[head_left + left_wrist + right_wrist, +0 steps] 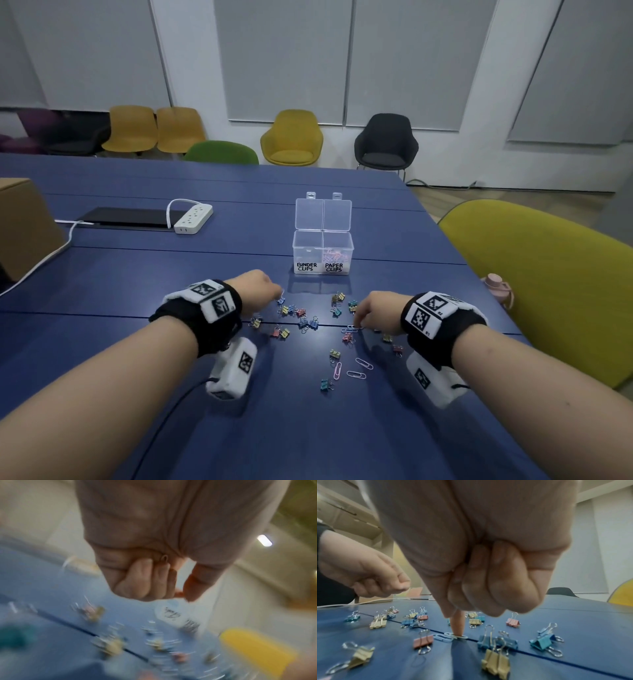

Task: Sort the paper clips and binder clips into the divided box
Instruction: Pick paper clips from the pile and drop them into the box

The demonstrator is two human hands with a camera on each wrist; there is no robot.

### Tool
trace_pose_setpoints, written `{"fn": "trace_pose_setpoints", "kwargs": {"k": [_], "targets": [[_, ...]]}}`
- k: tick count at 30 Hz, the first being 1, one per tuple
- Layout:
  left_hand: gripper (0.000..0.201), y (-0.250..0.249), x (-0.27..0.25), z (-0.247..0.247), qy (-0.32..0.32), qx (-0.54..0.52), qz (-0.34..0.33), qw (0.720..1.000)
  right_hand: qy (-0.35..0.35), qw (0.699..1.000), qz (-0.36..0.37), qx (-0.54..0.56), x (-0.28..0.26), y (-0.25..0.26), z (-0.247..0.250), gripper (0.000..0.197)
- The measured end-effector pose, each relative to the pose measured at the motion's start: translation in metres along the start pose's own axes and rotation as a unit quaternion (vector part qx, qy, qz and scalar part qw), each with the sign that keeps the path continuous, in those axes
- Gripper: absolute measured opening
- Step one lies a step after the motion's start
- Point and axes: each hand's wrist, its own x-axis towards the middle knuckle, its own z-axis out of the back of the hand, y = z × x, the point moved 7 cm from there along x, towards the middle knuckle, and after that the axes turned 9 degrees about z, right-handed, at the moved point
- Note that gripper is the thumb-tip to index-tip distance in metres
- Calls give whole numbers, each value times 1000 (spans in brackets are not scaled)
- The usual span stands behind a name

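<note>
The clear divided box (306, 267) stands with its lid up; pink paper clips (334, 255) lie in the compartment labelled PAPER CLIPS. Coloured binder clips (301, 312) (423, 641) are scattered on the blue table (342, 438) between my hands. My left hand (274, 293) (180, 596) hovers over them, thumb and forefinger pinching a small paper clip, a wire loop showing in its curled fingers. My right hand (356, 323) (453, 623) has its fingers curled and its index fingertip (457, 631) down on pale blue paper clips (445, 637). Loose paper clips (356, 374) lie nearer me.
A white power strip (193, 219) with its cable and a black panel (126, 217) lie at the back left, beside a cardboard box (24, 222). An olive chair (548, 291) and a pink bottle (496, 287) stand at the table's right edge.
</note>
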Motion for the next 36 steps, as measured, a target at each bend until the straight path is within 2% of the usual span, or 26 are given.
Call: {"fn": "trace_pose_setpoints", "kwargs": {"k": [1, 3, 4, 6, 8, 9, 11, 13, 16, 20, 22, 24, 25, 27, 31, 36], "targets": [[22, -2, -2, -4, 49, -151, 14, 987, -6, 1000, -4, 18, 0, -1, 1, 30], [21, -8, -10, -16, 147, -373, 39, 915, -21, 999, -9, 44, 1, -1, 5, 28], [19, -11, -14, -20, 182, -424, 48, 886, -32, 998, -11, 60, 2, -2, 8, 29], [13, -17, -20, -27, 222, -477, 52, 849, -54, 994, -12, 90, 3, -4, 13, 29], [11, -20, -24, -34, 245, -506, 56, 825, -67, 988, -12, 141, 5, -9, 14, 31], [12, -20, -25, -39, 258, -504, 57, 822, -81, 984, -13, 159, 4, -12, 15, 35], [16, -19, -28, -52, 278, -478, 59, 831, -88, 980, -25, 179, 2, -18, 15, 39], [14, -19, -29, -64, 294, -441, 59, 846, -82, 974, -53, 204, 4, -22, 10, 33], [20, -19, -30, -79, 306, -390, 74, 865, -77, 989, -55, 110, 11, -16, 9, 15], [19, -22, -39, -96, 313, -321, 126, 885, -59, 997, -46, -9, 19, -7, 2, 9], [24, -24, -41, -97, 278, -210, 107, 931, -64, 997, -41, -29, 21, -4, 1, 8], [27, -27, -37, -95, 187, -5, 35, 982, -62, 997, -37, -38, 23, -2, 0, 11], [27, -33, -38, -95, 140, 90, -11, 986, -59, 997, -35, -43, 25, -2, -1, 13], [30, -41, -42, -100, 89, 189, -61, 976, -54, 996, -35, -53, 26, 0, -2, 16], [35, -54, -47, -102, 39, 274, -90, 957, -46, 996, -28, -70, 32, 6, -2, 15], [44, -60, -52, -99, -2, 320, -112, 941, -51, 996, -20, -74, 35, 7, -3, 8]]}}
